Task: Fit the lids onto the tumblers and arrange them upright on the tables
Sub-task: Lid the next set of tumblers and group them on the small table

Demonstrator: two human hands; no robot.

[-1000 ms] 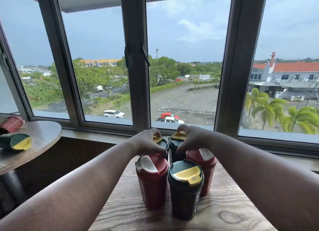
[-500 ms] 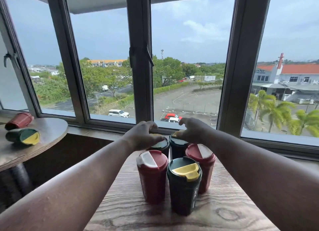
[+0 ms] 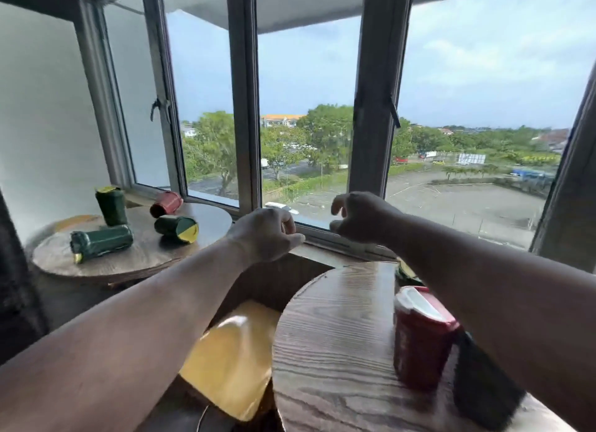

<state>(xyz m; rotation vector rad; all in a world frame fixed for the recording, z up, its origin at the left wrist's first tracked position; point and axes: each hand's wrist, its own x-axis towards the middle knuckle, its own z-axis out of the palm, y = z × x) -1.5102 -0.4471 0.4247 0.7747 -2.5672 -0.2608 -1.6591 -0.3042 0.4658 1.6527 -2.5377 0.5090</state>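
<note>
Both my hands hang in the air in front of the window sill and hold nothing. My left hand (image 3: 269,235) has loosely curled fingers; my right hand (image 3: 358,217) has its fingers apart. On the near round table (image 3: 329,335) a red tumbler (image 3: 421,338) with a white-flap lid stands upright, with a dark green tumbler (image 3: 480,389) beside it, mostly hidden under my right forearm. On the left round table (image 3: 135,254) one green tumbler (image 3: 111,205) stands upright. Two green tumblers (image 3: 101,242) (image 3: 177,228) and a red tumbler (image 3: 166,203) lie on their sides.
A yellow seat (image 3: 232,357) sits low between the two tables. Grey window frames (image 3: 245,109) and the sill run behind both tables. A white wall (image 3: 45,109) is on the left.
Both hands have lifted off the far tumblers' lids and hang free. The view has swung left, so the left table is now wholly in sight and most near tumblers are out of view.
</note>
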